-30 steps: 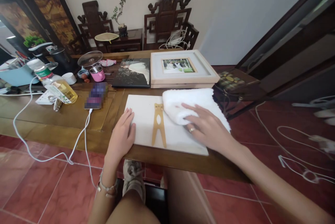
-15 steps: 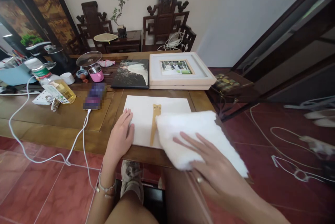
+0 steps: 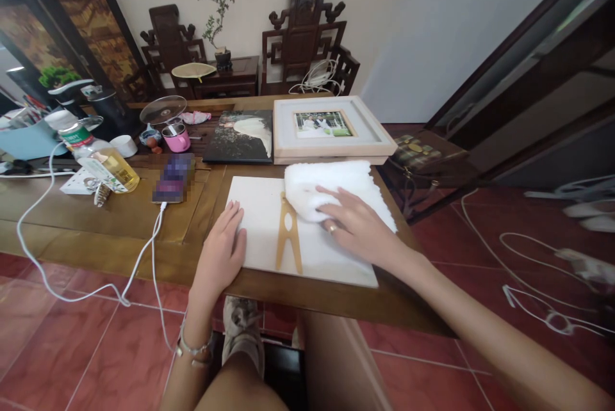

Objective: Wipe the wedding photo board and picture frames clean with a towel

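Note:
A flat white board (image 3: 259, 232) lies at the table's front edge, with a golden A-shaped stand (image 3: 282, 241) on its face. The stand's top is partly covered by a folded white towel (image 3: 336, 174) with a fluffy pile. My right hand (image 3: 353, 222) presses on the towel over the board's upper right part, its fingers bent into the cloth and a ring on one of them. At the board's left edge rests my left hand (image 3: 223, 241), fingers stretched flat and holding nothing.
Behind the board are a dark photo panel (image 3: 240, 142) and a pale picture frame (image 3: 336, 153). To the left stand a charging phone (image 3: 173, 177), a pink cup (image 3: 177, 138) and a bottle (image 3: 108, 164). A white cable (image 3: 154, 251) hangs off the front edge.
My right hand has slid the towel away from me, from the board's lower right towards its far edge. The stand's legs and the lower right corner now show. My left hand stays put.

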`<state>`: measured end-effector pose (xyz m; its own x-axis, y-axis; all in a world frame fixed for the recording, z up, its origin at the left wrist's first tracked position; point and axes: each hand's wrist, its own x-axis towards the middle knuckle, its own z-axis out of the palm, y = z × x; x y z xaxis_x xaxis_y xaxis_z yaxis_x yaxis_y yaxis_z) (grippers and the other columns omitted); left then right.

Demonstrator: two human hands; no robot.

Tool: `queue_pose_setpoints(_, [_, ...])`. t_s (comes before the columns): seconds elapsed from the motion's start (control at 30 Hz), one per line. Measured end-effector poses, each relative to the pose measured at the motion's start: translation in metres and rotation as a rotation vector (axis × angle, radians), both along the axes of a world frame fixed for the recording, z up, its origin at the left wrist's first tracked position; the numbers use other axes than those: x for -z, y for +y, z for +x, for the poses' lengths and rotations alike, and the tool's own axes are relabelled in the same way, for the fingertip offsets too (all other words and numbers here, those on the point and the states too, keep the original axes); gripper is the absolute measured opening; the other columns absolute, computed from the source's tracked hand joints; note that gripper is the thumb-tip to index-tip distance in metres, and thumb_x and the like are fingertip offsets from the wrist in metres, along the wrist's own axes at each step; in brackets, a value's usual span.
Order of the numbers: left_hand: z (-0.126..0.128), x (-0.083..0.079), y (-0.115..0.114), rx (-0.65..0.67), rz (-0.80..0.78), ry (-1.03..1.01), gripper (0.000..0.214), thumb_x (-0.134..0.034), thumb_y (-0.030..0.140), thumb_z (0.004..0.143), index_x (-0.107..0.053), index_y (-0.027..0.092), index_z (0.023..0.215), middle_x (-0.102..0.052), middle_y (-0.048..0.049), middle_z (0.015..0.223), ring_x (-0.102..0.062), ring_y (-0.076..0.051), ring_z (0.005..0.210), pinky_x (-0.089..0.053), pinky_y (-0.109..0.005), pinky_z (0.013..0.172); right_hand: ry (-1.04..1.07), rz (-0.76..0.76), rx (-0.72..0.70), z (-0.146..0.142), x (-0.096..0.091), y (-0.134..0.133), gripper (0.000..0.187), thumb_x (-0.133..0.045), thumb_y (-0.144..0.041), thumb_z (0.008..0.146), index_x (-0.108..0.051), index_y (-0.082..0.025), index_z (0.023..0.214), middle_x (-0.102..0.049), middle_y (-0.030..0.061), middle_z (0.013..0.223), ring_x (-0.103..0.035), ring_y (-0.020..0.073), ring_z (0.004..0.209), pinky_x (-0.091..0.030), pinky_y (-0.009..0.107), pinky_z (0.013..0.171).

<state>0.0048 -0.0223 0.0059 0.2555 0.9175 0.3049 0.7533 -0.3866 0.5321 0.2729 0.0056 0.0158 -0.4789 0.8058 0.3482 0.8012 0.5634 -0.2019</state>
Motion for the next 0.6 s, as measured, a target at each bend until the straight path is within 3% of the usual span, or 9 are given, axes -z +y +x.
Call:
queue_pose_setpoints(0.07, [0.000,0.000,0.000,0.000,0.001,0.000,0.042,-0.039,0.021,0.095,-0.048,0.008,0.134,-0.043,-0.0171,0.147,-0.033,-0.024,0.141,-0.029,-0.046,0.117,-0.020,-0.017,0.078,-0.014,0.000,0.009,0.033,-0.041,-0.010,0.080,-0.067,-0.013,0.101,-0.062,0.0175,0.126,-0.044,0.0305,0.131,-0.035,0.056,0.107])
queue_pose_setpoints(0.17, [0.000,0.000,0.001,0.001,0.003,-0.002,0.042,-0.039,0.021,0.095,-0.048,0.008,0.134,-0.043,-0.0169,0.147,-0.033,-0.024,0.141,-0.029,-0.046,0.116,-0.047,0.003,0.092,-0.032,-0.003,0.000,0.036,-0.043,-0.009,0.079,-0.068,-0.011,0.105,-0.055,0.0171,0.135,-0.039,0.0351,0.133,-0.031,0.059,0.108])
queue_pose_setpoints(0.3, [0.000,0.000,0.001,0.002,0.000,-0.001,0.042,-0.039,0.021,0.095,-0.048,0.009,0.135,-0.043,-0.0168,0.147,-0.032,-0.024,0.141,-0.029,-0.046,0.117,-0.037,-0.017,-0.068,-0.039,-0.009,-0.044,0.033,-0.046,-0.008,0.074,-0.072,-0.014,0.094,-0.049,0.0145,0.141,-0.034,0.0366,0.136,-0.029,0.062,0.108])
queue_pose_setpoints(0.47, [0.001,-0.001,0.000,-0.001,0.013,0.003,0.041,-0.039,0.021,0.095,-0.049,0.011,0.134,-0.043,-0.0161,0.147,-0.033,-0.024,0.141,-0.029,-0.047,0.116,0.017,-0.092,-0.320,-0.029,-0.016,-0.099,0.024,-0.048,-0.006,0.063,-0.068,-0.018,0.065,-0.046,0.0080,0.144,-0.030,0.0337,0.138,-0.023,0.060,0.112])
queue_pose_setpoints(0.6, [0.002,-0.001,0.000,-0.003,0.014,0.011,0.041,-0.039,0.021,0.095,-0.049,0.011,0.133,-0.043,-0.0160,0.146,-0.033,-0.023,0.141,-0.029,-0.046,0.116,0.040,-0.139,-0.448,-0.017,-0.022,-0.103,0.027,-0.046,-0.004,0.066,-0.067,-0.019,0.071,-0.052,0.0067,0.140,-0.034,0.0287,0.137,-0.027,0.058,0.112])
